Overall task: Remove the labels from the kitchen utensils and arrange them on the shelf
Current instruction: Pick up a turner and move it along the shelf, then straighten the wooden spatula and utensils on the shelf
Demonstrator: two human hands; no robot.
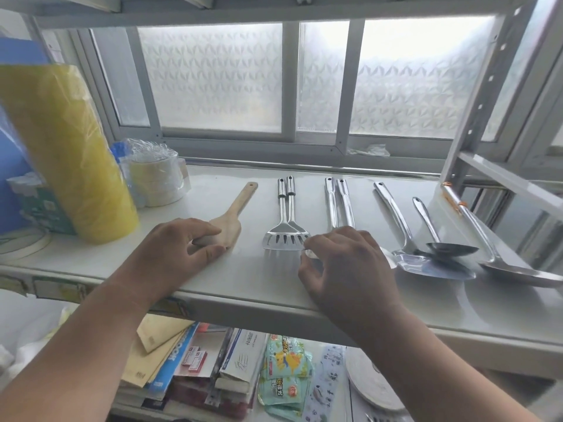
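Wood under the left hand (179, 245): the fingers curl over the blade of a wooden spatula (231, 220), thumb tucked beneath, so this grip is closed on the tool while it lies flat on the shelf (249, 287). Right hand (344, 263): thumb and forefinger are pinched together at the corner of the slotted turners (288, 222), two nested steel pieces; whether a label sits between the fingertips cannot be told. Outward to the right, in a row with handles pointing to the window: a pair of steel handles (339, 202) whose heads are hidden behind the right hand, a flat steel spatula (426, 260), a small spoon (447, 246) resting on it, and a large ladle (502, 260) near the shelf post. At the left end stand a yellow wrapped roll (67, 147) and stacked tape rolls (155, 178). Step in hand, by judgement: arranging, near its end, with spacing being evened. Next move likely calls for a light sideways nudge of each tool, keeping handles parallel and the nested turners together
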